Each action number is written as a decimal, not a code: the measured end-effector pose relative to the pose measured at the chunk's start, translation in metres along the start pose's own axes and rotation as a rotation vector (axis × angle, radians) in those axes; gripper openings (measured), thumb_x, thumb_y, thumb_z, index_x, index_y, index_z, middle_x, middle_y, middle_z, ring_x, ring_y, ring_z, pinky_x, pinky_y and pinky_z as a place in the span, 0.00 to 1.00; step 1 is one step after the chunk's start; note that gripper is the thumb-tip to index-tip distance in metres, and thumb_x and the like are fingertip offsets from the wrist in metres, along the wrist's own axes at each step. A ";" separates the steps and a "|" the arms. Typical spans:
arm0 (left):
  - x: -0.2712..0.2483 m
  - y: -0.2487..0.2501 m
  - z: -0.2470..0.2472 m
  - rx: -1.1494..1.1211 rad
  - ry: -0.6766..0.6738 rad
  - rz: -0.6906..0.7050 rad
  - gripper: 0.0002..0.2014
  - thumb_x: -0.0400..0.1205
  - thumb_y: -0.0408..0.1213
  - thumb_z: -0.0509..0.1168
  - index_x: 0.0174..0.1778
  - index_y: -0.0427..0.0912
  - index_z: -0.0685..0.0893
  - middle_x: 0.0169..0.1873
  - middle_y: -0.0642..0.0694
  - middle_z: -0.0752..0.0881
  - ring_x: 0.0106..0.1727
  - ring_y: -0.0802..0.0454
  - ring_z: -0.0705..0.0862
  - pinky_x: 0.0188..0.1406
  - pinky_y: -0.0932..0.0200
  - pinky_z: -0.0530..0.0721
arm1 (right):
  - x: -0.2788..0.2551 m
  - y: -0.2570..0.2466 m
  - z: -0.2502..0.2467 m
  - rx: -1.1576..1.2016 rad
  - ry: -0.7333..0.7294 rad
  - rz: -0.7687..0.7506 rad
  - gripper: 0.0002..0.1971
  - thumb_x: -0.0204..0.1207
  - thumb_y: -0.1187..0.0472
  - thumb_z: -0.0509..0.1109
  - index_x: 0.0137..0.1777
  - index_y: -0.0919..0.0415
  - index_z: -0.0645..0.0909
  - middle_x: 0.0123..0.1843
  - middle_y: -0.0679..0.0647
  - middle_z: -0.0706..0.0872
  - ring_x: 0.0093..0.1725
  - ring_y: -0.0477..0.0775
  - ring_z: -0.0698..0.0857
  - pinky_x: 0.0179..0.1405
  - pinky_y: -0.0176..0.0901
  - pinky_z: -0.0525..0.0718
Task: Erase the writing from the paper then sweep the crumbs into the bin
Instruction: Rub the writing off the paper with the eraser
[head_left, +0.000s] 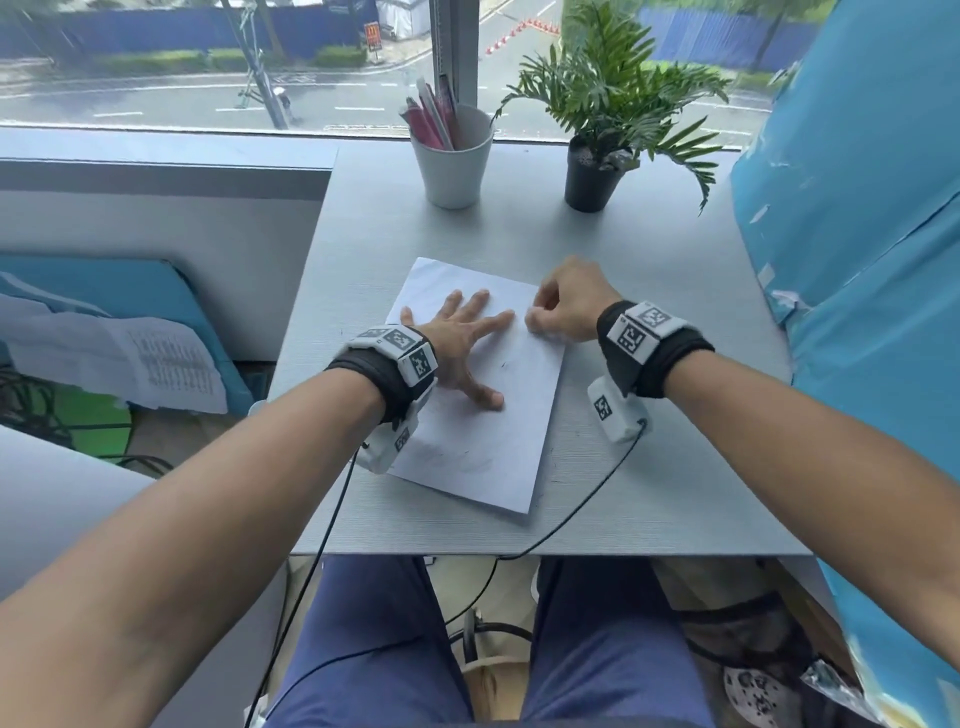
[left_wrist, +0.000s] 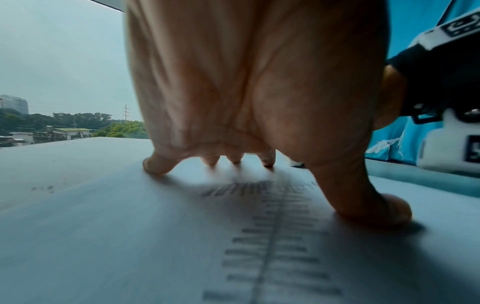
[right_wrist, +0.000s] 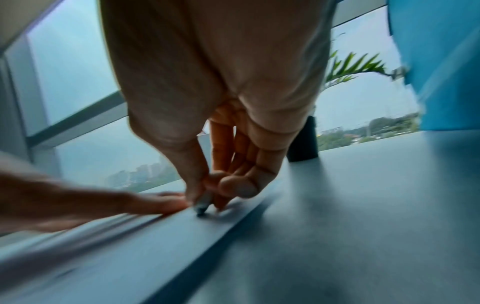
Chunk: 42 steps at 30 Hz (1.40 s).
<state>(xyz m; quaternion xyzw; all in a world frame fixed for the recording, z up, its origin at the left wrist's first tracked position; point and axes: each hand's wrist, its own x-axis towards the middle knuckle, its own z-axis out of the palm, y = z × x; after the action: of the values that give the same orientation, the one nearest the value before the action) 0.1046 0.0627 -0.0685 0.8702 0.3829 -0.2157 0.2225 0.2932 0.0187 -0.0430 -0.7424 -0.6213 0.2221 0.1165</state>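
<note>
A white sheet of paper (head_left: 511, 415) lies slanted in the middle of the grey table (head_left: 649, 467), with faint grey marks near its lower left. My left hand (head_left: 462, 343) presses flat on the sheet with fingers spread; the left wrist view shows its fingertips (left_wrist: 155, 164) and thumb down on the paper (left_wrist: 130, 246). My right hand (head_left: 561, 306) is at the sheet's right edge, its thumb and fingers pinching a small pale eraser (right_wrist: 202, 205) whose dark tip touches the paper (right_wrist: 155, 236). In the head view the eraser is mostly hidden by the fingers.
A white cup (head_left: 452, 156) of pens and a potted plant (head_left: 595, 171) stand at the table's far edge by the window. A blue panel (head_left: 857, 234) rises along the right side. A mesh bin (head_left: 748, 644) sits below the table at the right. Cables hang over the near edge.
</note>
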 end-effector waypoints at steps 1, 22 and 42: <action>0.000 0.000 0.001 0.000 -0.007 0.000 0.63 0.64 0.71 0.75 0.85 0.69 0.38 0.84 0.59 0.28 0.85 0.49 0.27 0.73 0.14 0.41 | -0.005 -0.004 0.006 -0.017 -0.043 -0.043 0.08 0.69 0.58 0.77 0.40 0.63 0.91 0.36 0.55 0.90 0.38 0.53 0.86 0.39 0.37 0.81; 0.001 -0.001 0.000 0.004 0.002 0.016 0.64 0.62 0.71 0.76 0.84 0.69 0.37 0.84 0.59 0.28 0.85 0.49 0.28 0.73 0.13 0.41 | -0.005 -0.008 0.001 0.028 -0.082 -0.034 0.07 0.68 0.58 0.77 0.39 0.61 0.92 0.36 0.54 0.92 0.38 0.51 0.89 0.41 0.41 0.87; -0.001 0.000 0.003 -0.008 0.006 0.022 0.66 0.61 0.71 0.77 0.85 0.67 0.37 0.84 0.57 0.28 0.84 0.48 0.27 0.72 0.13 0.39 | -0.003 -0.017 0.011 -0.006 -0.044 -0.076 0.08 0.68 0.57 0.77 0.38 0.62 0.91 0.31 0.53 0.87 0.32 0.48 0.82 0.33 0.35 0.76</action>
<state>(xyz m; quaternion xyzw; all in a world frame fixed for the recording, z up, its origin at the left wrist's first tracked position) 0.1032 0.0610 -0.0702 0.8743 0.3746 -0.2091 0.2271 0.2730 0.0181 -0.0446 -0.7134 -0.6522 0.2320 0.1089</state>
